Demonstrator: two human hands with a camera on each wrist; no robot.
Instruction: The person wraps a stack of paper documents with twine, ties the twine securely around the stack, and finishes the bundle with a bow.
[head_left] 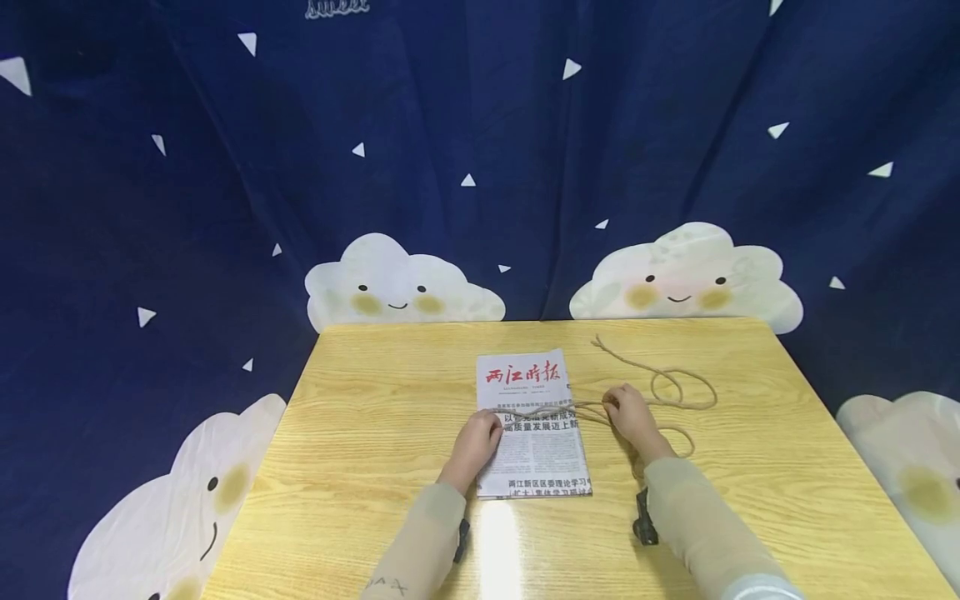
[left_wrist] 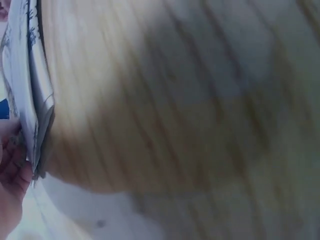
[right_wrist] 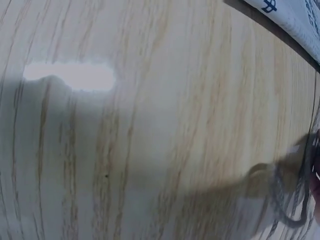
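Observation:
A folded newspaper [head_left: 532,467] with a red title lies on the wooden table, its long side pointing away from me. Across its middle runs a brown cord [head_left: 682,405], in several strands toward the right. At the paper's left edge my left hand [head_left: 474,442] pinches the cord; in the left wrist view its fingers [left_wrist: 15,170] curl beside the folded paper edges. Just right of the paper, my right hand [head_left: 632,417] pinches the cord strands between thumb and fingers. Only a sliver of the right hand shows in the right wrist view, beside a cord loop [right_wrist: 287,217].
Loose cord loops and one cord end spread over the table [head_left: 375,417] to the right of the paper. Behind the table's far edge hangs a dark blue curtain [head_left: 420,125] with white triangles and smiling clouds.

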